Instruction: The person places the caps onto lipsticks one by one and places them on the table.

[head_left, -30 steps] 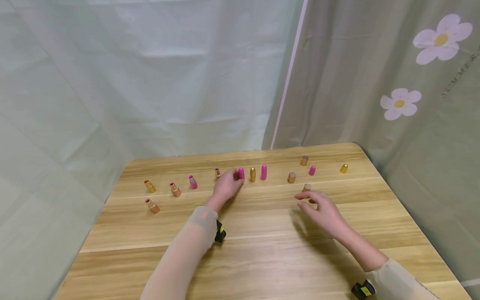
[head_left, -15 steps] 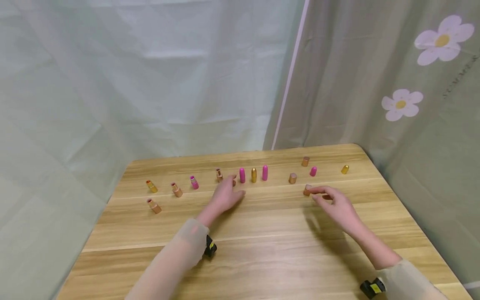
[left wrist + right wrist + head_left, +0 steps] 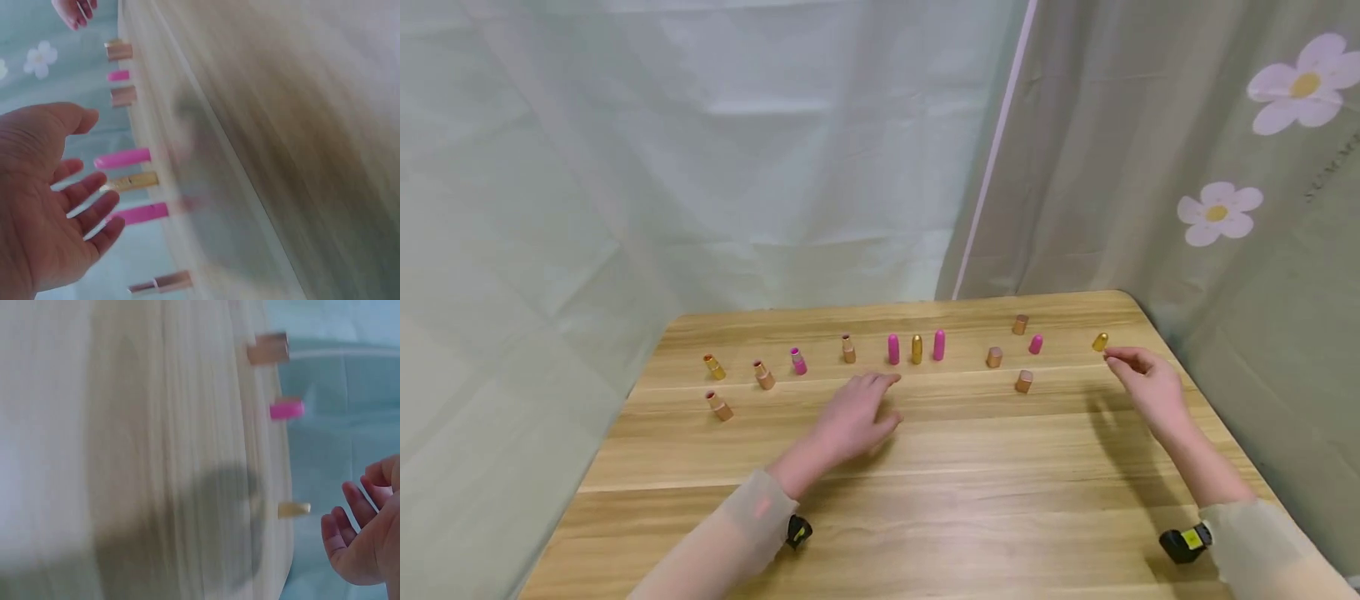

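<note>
Right hand: here it is (image 3: 1150, 385), low over the right side of the wooden table (image 3: 970, 508), fingers loosely curved, and I see nothing pinched in them.
Gold cap: right there (image 3: 1101, 342), just beyond those fingertips, on the far side and a touch to the left; my right-wrist feed shows a gap between fingers and cap.
Cap's long axis: vertical, rounded end up, its side facing the fingers. The right hand is clearly nearer; the left is well apart.
Left hand: over mid-table (image 3: 848, 421), fingers spread, holding nothing that I can see, just short of the left pink lipstick tube (image 3: 893, 349).
Closed tubes: that pink one, then a gold lipstick tube (image 3: 917, 349), then the right pink lipstick tube (image 3: 939, 345), all upright in a row.
Other caps: pink cap (image 3: 1036, 344) and front rose-gold cap (image 3: 1024, 382), with two more rose-gold ones around them.
Uncapped bases: five at the left, among them a gold base (image 3: 714, 367) and a pink base (image 3: 798, 361).
Versus half a second back: there I have the right hand at the front rose-gold cap; now it's across by the gold one. The left hand sits back toward the person. Caps, tubes and bases keep their layout.
</note>
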`<state>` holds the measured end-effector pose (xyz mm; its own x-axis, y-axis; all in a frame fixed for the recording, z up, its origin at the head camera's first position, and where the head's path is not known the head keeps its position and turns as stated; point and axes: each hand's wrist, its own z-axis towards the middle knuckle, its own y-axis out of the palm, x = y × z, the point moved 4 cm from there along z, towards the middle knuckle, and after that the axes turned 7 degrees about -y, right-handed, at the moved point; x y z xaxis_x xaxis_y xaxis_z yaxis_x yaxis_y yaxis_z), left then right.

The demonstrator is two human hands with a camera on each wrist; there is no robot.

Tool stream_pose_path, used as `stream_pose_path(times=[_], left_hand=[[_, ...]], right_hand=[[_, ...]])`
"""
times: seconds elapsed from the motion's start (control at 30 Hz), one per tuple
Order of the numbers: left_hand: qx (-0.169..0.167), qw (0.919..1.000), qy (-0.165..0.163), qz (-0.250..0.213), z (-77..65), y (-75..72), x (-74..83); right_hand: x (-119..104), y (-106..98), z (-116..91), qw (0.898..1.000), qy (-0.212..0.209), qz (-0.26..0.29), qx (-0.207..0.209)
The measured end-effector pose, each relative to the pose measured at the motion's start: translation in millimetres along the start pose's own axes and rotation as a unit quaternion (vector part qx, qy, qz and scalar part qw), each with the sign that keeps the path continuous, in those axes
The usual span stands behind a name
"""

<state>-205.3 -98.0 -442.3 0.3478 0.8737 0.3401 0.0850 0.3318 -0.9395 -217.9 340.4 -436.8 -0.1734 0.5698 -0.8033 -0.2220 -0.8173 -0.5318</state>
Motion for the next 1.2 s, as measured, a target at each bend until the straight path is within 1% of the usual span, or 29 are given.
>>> stream_pose_path(times=[0.13, 0.23, 0.3, 0.4, 0.53, 0.63, 0.7, 0.77, 0.87, 0.93, 1.07, 1.2], left_hand=[[-0.010, 0.9971, 0.061, 0.045, -8.5, 1.0, 17.2], [-0.014, 0.9903, 0.117, 0.073, -13.3, 2.2, 31.7], [-0.012, 0.9844, 0.151, 0.090, -15.8, 2.7, 41.6], [-0.010, 0.9746, 0.190, 0.119, -17.0, 6.1, 57.0], [-0.012, 0.9637, 0.226, 0.142, -15.9, 16.8, 76.7], [-0.019, 0.9594, 0.236, 0.153, -16.6, 24.5, 88.1], [-0.029, 0.9589, 0.236, 0.155, -17.0, 29.5, 93.1], [-0.047, 0.9594, 0.230, 0.156, -17.1, 34.2, 96.5], [-0.066, 0.9614, 0.221, 0.150, -16.6, 41.2, 97.4], [-0.070, 0.9620, 0.219, 0.148, -16.7, 43.8, 96.9], [-0.072, 0.9625, 0.218, 0.145, -17.5, 44.6, 96.4], [-0.071, 0.9630, 0.217, 0.143, -18.2, 44.1, 96.4]], right_hand=[[13, -14, 11, 0.999, 0.030, 0.003, 0.035], [23, -19, 20, 0.998, 0.056, -0.010, 0.041], [29, -19, 28, 0.997, 0.071, -0.025, 0.032], [37, -13, 39, 0.995, 0.082, -0.057, 0.005], [46, -4, 53, 0.991, 0.095, -0.089, -0.027], [53, 2, 60, 0.988, 0.110, -0.102, -0.046], [54, 5, 63, 0.986, 0.114, -0.110, -0.056], [54, 8, 65, 0.984, 0.115, -0.121, -0.062], [54, 11, 68, 0.983, 0.112, -0.133, -0.063], [53, 13, 70, 0.982, 0.114, -0.136, -0.062], [55, 15, 73, 0.980, 0.123, -0.141, -0.067], [56, 16, 74, 0.979, 0.126, -0.147, -0.065]])
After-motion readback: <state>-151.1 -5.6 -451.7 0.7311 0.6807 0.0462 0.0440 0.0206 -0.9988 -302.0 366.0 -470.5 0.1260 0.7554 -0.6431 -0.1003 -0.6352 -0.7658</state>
